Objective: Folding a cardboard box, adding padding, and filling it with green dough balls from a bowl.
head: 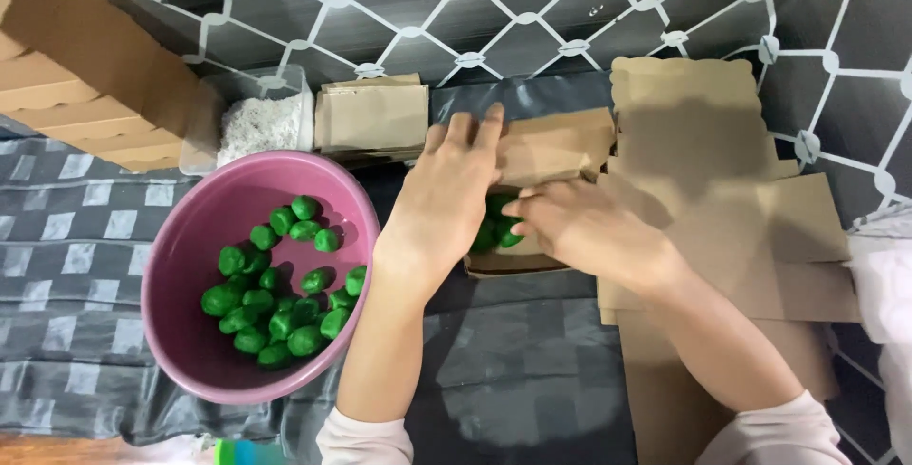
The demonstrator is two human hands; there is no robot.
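Lying across the small cardboard box (546,156), left hand (446,194) rests flat, fingers spread; right hand (579,227) pinches green balls (499,227).

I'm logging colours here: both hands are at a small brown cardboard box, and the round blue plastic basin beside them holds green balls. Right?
Not quite: in the head view the round plastic basin is pink, not blue. It holds green balls, and left hand and right hand are at the small brown cardboard box.
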